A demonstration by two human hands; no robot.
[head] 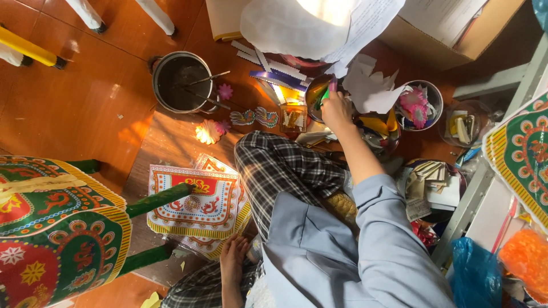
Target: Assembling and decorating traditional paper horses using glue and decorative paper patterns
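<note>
While the person sits on the wooden floor [74,108], the right hand [335,108] reaches into a metal bowl [315,94] of coloured paper scraps, fingers closed on a green piece [323,97]. Left of that bowl stands a grey pot [180,81] with sticks in it. Below the pot, the left hand [234,258] rests flat, fingers loosely spread, beside a patterned paper panel [197,202].
</note>
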